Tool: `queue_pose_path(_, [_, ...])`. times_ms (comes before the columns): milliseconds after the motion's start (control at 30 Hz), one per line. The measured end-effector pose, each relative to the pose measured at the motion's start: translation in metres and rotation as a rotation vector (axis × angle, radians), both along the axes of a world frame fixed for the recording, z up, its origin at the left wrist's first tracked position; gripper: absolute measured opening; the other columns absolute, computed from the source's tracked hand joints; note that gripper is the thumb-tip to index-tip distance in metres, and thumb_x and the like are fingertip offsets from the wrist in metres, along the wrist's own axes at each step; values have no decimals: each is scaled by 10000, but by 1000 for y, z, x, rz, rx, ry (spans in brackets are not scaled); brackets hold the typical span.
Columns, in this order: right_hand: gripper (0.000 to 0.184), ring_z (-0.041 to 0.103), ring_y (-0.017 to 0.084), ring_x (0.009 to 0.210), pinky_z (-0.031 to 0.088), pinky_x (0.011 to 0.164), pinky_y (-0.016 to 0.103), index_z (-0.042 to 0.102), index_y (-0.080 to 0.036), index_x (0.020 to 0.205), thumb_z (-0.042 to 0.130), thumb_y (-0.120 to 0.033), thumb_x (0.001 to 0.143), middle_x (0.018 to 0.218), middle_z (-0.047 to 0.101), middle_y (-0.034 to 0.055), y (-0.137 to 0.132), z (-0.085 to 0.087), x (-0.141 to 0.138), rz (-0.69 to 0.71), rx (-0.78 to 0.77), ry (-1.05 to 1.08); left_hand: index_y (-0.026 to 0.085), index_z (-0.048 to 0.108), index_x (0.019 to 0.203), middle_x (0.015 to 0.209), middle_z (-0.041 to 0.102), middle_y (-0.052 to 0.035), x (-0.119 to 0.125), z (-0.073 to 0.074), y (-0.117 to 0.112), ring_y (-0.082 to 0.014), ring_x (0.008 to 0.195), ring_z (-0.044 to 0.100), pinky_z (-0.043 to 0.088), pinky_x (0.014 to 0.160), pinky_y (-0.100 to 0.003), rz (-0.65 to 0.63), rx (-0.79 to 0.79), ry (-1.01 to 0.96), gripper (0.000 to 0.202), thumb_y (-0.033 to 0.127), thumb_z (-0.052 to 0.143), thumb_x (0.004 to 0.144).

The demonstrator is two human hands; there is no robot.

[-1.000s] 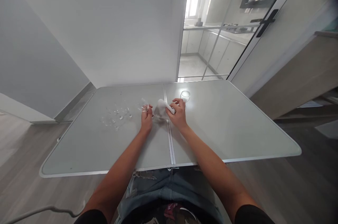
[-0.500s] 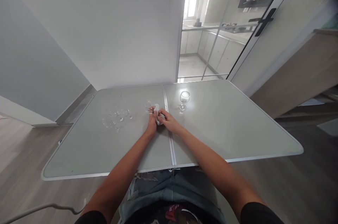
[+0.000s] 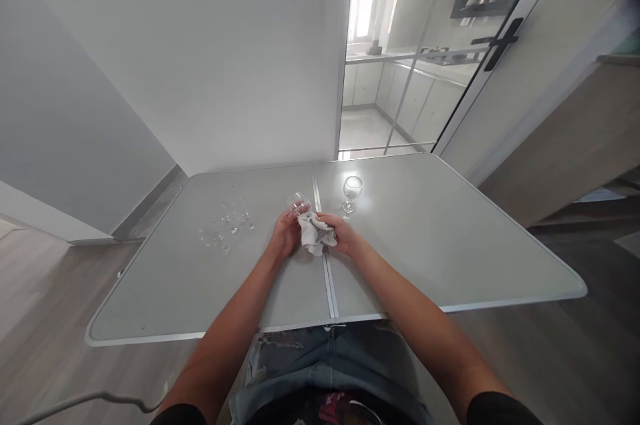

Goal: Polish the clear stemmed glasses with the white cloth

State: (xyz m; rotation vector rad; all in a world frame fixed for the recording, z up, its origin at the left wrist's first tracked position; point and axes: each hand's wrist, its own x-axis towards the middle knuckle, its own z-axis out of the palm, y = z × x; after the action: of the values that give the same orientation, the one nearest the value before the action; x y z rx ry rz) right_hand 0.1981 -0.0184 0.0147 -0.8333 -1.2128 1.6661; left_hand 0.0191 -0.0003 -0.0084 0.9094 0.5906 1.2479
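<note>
Over the middle of the table, my left hand (image 3: 286, 231) is closed around a clear stemmed glass (image 3: 299, 202) whose bowl points away from me. My right hand (image 3: 342, 233) grips a white cloth (image 3: 316, 234), which hangs down in folds between the two hands and touches the glass near its lower part. The cloth and fingers hide the glass's stem and foot. Just beyond my right hand, another stemmed glass (image 3: 353, 187) stands upright on the table.
Several clear glasses (image 3: 227, 225), hard to make out, lie on the left half of the pale folding table (image 3: 425, 245). A metal seam (image 3: 329, 285) runs down its middle. A wall (image 3: 250, 78) rises behind, and a glass door (image 3: 430, 65) stands at the back right.
The white cloth, earlier bunched small between my hands, now hangs loosely from my right hand. My right hand has shifted to the right, away from my left. The upright glass stays put.
</note>
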Motion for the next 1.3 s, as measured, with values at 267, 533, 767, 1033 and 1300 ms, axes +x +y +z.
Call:
queue_pose_path(267, [388,634,206,739,480,735,339,610,-226,1034,760,-435,744,853,703,35,-1,0,-3,-284,303,-416,182,697,1207,1245,713,-148,4,-5,2,-278,1181,667,496,1034,-394,146,98,40,542,364,875,728])
queue_pose_path(533, [326,635,220,792,473,784,348,636,-230,1059,706,-392,785,896,710,38,-3,-1,-11,-256,388,-468,170,676,1242,1190,727,-158,1,-7,3,-266,1112,694,529,969,-379,142,79,-15,628,501,844,736])
queue_pose_path(767, [382,654,216,717,531,654,325,692,-175,848,765,-528,719,843,726,99,-3,2,-1,167,-208,43,169,692,1218,1233,711,-176,0,-5,-2,-293,1087,704,543,942,-402,98,73,-14,696,623,815,705])
queue_pose_path(1033, [261,629,212,737,454,844,389,625,-245,992,719,-378,789,790,686,19,0,0,-2,-287,475,-605,165,693,1150,1180,734,-161,3,-10,7,-275,1132,696,474,1062,-423,218,100,21,556,470,868,719])
queue_pose_path(1300, [405,632,212,701,497,687,343,628,-222,1047,706,-507,770,823,696,43,4,-8,-5,-15,99,-201,163,692,1194,1330,665,-187,-2,-5,5,-292,1135,694,510,1016,-414,69,55,-30,646,530,866,691])
